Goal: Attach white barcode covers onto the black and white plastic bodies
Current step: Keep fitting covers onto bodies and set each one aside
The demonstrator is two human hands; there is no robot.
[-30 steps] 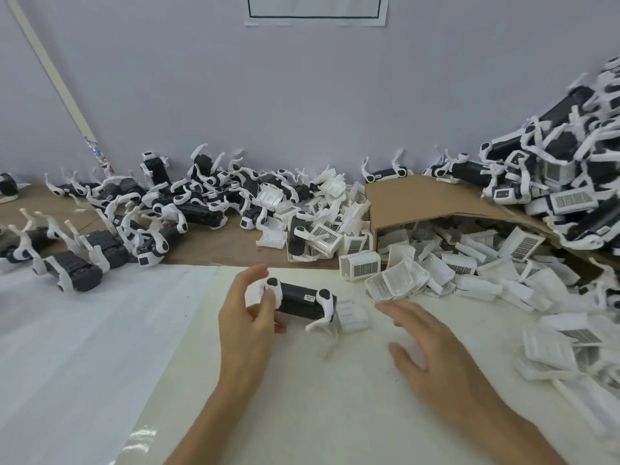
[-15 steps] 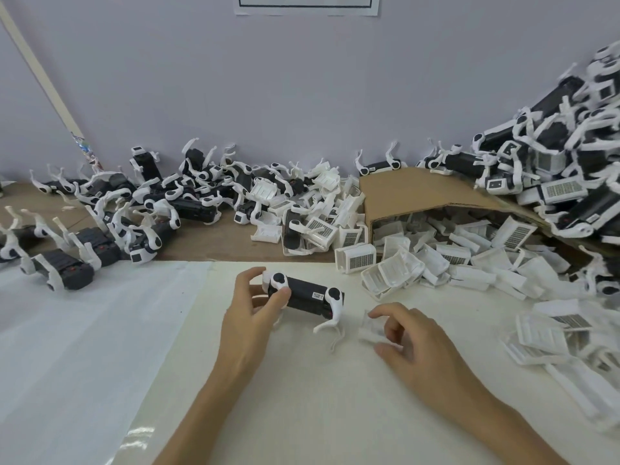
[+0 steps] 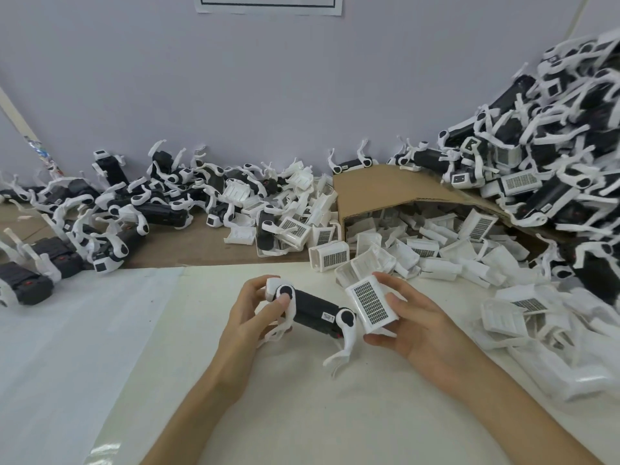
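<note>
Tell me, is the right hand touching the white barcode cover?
Touching. The head view shows the right hand holding the white barcode cover pinched between its thumb and fingers.

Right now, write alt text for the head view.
A person's left hand grips one end of a black and white plastic body while the right hand holds a white barcode cover beside its other end, above a white table. Behind lie heaps of bodies and loose covers.

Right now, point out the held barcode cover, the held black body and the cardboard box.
barcode cover [image 3: 370,303]: head view, on its barcode label.
black body [image 3: 313,308]: head view, on its black midsection.
cardboard box [image 3: 379,193]: head view, on its brown top panel.
</note>
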